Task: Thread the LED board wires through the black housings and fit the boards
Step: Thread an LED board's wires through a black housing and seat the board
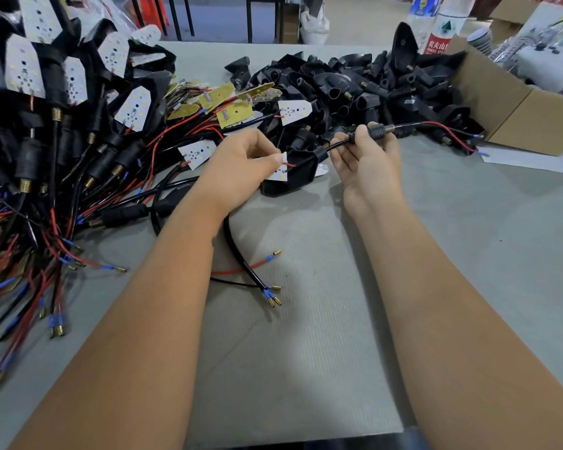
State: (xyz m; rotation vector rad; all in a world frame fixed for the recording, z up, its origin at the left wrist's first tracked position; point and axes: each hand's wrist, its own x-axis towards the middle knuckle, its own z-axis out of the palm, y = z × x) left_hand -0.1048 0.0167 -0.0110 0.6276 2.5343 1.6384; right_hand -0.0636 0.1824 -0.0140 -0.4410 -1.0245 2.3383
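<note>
Both forearms reach forward over the grey bench (306,352). The left hand (241,167) is knuckles-up, its fingers curled, and pinches the white LED board (278,173) at its edge. This board lies at the mouth of the black plastic housing (301,168), near the centre of the view. The right hand (368,157), palm turned up, grips the black threaded stem (376,131) of the housing; a red and black wire (442,128) leaves it toward 3 o'clock.

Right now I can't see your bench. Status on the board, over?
Left hand pinches LED board at black housing. Right hand grips threaded wire. Board not seated. Nothing blocking.
</note>
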